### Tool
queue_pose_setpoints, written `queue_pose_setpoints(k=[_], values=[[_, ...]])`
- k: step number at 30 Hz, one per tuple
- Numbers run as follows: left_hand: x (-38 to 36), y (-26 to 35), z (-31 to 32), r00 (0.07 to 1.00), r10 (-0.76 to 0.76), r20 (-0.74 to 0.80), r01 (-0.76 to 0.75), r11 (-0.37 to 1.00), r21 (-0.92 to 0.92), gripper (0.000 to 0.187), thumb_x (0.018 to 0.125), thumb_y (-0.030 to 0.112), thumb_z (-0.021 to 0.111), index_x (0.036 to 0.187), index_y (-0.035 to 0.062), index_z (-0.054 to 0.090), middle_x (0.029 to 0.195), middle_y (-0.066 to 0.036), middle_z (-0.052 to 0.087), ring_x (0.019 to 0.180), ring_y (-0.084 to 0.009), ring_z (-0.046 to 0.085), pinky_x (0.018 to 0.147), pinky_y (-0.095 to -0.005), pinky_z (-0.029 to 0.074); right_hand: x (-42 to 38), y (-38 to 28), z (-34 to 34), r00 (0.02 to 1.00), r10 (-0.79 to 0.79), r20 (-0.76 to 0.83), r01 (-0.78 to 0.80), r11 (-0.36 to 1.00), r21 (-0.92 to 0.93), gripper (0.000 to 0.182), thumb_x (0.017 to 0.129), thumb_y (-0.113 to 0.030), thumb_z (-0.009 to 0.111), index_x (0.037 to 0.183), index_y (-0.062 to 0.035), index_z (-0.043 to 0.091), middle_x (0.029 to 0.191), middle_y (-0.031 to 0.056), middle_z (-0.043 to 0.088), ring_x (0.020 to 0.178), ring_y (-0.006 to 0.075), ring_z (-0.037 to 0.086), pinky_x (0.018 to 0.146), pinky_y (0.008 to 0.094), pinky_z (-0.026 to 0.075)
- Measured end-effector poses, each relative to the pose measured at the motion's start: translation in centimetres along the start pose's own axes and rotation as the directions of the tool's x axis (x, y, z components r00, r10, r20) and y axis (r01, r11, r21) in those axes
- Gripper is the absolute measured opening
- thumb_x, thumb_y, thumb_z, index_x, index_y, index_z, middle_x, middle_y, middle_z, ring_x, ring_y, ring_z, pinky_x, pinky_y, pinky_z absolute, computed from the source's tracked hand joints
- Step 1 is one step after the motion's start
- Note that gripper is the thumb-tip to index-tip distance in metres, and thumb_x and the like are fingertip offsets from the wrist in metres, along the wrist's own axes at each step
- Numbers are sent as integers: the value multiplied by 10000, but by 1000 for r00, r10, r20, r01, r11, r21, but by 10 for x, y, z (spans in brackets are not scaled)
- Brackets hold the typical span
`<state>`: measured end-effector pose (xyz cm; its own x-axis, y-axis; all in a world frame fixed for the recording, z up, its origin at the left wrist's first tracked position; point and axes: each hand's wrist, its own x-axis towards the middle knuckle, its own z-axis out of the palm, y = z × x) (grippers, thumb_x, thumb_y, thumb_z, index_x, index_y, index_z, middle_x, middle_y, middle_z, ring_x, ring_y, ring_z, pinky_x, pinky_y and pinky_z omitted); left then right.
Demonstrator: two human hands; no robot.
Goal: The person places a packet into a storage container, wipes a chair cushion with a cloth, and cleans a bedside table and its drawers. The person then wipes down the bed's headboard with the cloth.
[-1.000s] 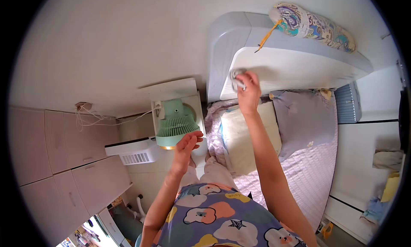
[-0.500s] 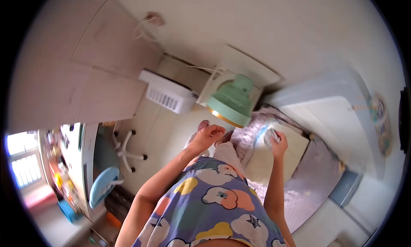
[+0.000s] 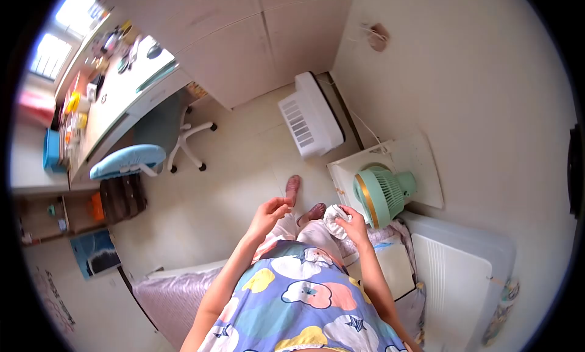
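Note:
My right hand point(image 3: 354, 226) is closed on a crumpled white cloth point(image 3: 335, 221), whose exact kind I cannot make out. The cloth hangs in front of my right thigh, close to the green fan point(image 3: 381, 196). My left hand point(image 3: 270, 216) is held out before my waist with its fingers loosely bent and nothing in it. Below and beyond the hands are my feet in dark red slippers point(image 3: 294, 187).
The fan stands on a white cabinet point(image 3: 420, 169) by the wall, with a white slatted appliance point(image 3: 311, 123) on the floor nearby. A bed point(image 3: 177, 297) lies behind me. A blue chair point(image 3: 131, 159) stands at a cluttered desk point(image 3: 113, 114) on the left.
My view has turned left, toward the desk and floor. The right hand has moved away from above the bedding, carrying the white cloth. My left hand stays before my body.

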<state>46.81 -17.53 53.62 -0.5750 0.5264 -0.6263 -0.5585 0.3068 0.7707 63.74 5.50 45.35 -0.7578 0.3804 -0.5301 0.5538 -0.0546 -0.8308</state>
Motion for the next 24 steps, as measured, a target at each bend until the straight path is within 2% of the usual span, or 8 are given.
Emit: queue_pose_setpoints(k=[2,5,7,14,17,21,22,24], values=[[-12,-7,-15,997,-11,-74,5,997,-76,288,948,160,552,1183,-1,594,1100,-79,649,987,-152,611,908,-294,458,7,-18,10,989,72,130,-86,991,107,479,776,35,684,1240,55,565,1123,106,645,990,145,614,880,273,492],[-20,-15,-42,992,-13,-129,-5,990,-141,297,950,179,554,1183,-1,593,1102,-71,649,986,-145,610,875,-288,460,16,-23,26,973,119,199,-145,982,122,496,786,29,686,1263,45,551,1121,103,646,978,143,620,869,274,498],[-17,-17,-59,989,-5,-147,-19,986,-165,305,953,198,556,1181,-2,593,1103,-63,649,983,-140,610,855,-283,457,17,-36,42,952,188,242,-241,947,214,475,804,3,691,1256,43,552,1102,92,651,962,144,630,846,274,510],[6,7,-125,998,-5,-70,-6,988,-155,301,954,187,552,1179,-9,592,1102,-64,652,989,-140,610,856,-283,457,32,-59,111,908,286,306,-402,804,438,358,849,-28,667,1194,25,587,1018,71,669,904,145,653,791,272,532],[20,15,-151,999,-15,-31,11,993,-115,290,952,172,552,1169,-16,594,1100,-70,654,994,-137,606,866,-275,454,44,-60,141,905,314,286,-420,766,486,365,876,-32,638,1226,29,556,1063,71,659,947,158,647,843,297,525],[50,36,-161,998,-63,21,64,997,-51,271,943,146,561,1150,-25,601,1082,-77,657,994,-148,600,897,-273,449,45,-79,159,942,286,179,-334,728,599,368,913,-33,587,1273,12,520,1157,75,619,1049,158,604,915,295,484],[61,42,-158,996,-75,43,77,997,-30,271,942,146,562,1147,-27,601,1078,-77,658,993,-151,601,902,-275,449,46,-77,157,931,329,157,-350,685,639,371,933,-44,554,1298,-10,502,1185,65,606,1079,159,589,932,291,471],[84,51,-151,992,-72,102,71,997,14,272,943,151,562,1147,-25,602,1073,-74,658,988,-151,602,898,-277,451,51,-71,151,946,311,93,-271,599,753,369,943,-58,541,1307,-23,495,1177,54,610,1063,159,596,923,286,475]])
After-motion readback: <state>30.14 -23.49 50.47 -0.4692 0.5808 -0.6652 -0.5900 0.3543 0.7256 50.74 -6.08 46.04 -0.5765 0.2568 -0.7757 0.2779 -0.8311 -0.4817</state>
